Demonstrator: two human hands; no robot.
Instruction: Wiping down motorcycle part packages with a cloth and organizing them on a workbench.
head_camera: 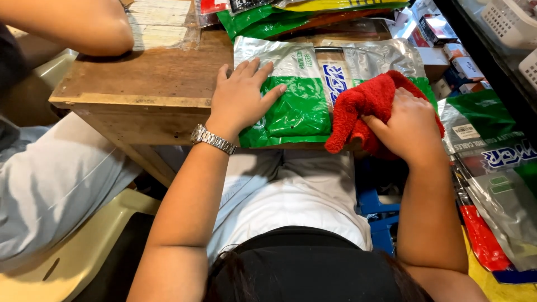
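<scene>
Two hands work one green and silver packet at the wooden table's near edge: left hand flat, fingers spread, pinning it, right hand clutching a red cloth; press evenly so wiping won't shift it

Worn wood table, pale plastic chair at left, blue crate below, bright light

Colours on the wooden table

The flat plastic pouch is silver and green; the fluffy terry cloth is red; the metal wristwatch is silver.
</scene>
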